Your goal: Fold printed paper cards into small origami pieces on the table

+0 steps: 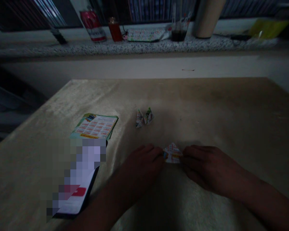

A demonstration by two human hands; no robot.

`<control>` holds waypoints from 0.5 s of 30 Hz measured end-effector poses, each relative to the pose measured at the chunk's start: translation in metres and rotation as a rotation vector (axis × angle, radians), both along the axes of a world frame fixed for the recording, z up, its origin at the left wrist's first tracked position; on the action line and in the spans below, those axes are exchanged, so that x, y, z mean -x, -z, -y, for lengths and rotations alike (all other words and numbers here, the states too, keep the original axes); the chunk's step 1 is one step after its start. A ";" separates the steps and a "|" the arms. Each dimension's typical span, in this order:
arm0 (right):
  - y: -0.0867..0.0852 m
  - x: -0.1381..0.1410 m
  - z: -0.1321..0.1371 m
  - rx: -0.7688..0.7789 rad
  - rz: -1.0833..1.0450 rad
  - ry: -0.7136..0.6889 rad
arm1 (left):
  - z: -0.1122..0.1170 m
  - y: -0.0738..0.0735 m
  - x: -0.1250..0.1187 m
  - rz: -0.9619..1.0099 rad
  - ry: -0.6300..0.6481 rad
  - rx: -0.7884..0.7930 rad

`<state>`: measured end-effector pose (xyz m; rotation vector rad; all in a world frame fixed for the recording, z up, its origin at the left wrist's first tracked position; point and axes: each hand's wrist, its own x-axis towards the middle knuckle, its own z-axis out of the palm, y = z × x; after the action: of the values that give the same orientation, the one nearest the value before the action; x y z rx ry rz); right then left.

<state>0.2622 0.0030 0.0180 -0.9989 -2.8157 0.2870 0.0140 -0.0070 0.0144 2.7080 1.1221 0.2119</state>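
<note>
A small piece of folded printed paper (172, 154), roughly triangular with its point away from me, is held between my two hands just above or on the table. My left hand (146, 162) has its fingers closed at the paper's left corner. At the right corner, my right hand (203, 163) pinches it with bent fingers. The fingertips of both hands are partly hidden. Beyond the hands stand two small folded paper pieces (144, 118) with pointed tops, made of similar printed paper, side by side.
A stack of printed cards (96, 125) lies on the table (219, 109) at left, above a lit phone (74, 200) beside my left forearm. On the granite sill (144, 48) stand a red can (92, 25), a red bottle (115, 30), a cup of dark liquid (179, 34) and a tan cylinder (208, 19).
</note>
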 end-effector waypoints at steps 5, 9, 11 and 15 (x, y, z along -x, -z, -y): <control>0.002 -0.002 0.002 -0.017 0.017 0.011 | 0.000 -0.005 -0.001 0.002 -0.004 -0.025; 0.004 -0.003 0.002 0.042 -0.022 0.024 | 0.001 -0.006 -0.002 -0.015 0.006 -0.016; 0.005 -0.002 0.002 0.068 -0.045 0.042 | 0.002 -0.006 -0.002 -0.025 0.015 -0.005; 0.004 -0.001 0.001 0.098 -0.091 0.076 | 0.000 -0.002 -0.002 0.016 -0.018 0.019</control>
<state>0.2632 0.0019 0.0137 -1.0806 -2.6986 0.4532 0.0163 -0.0073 0.0166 2.6759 1.1383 0.2233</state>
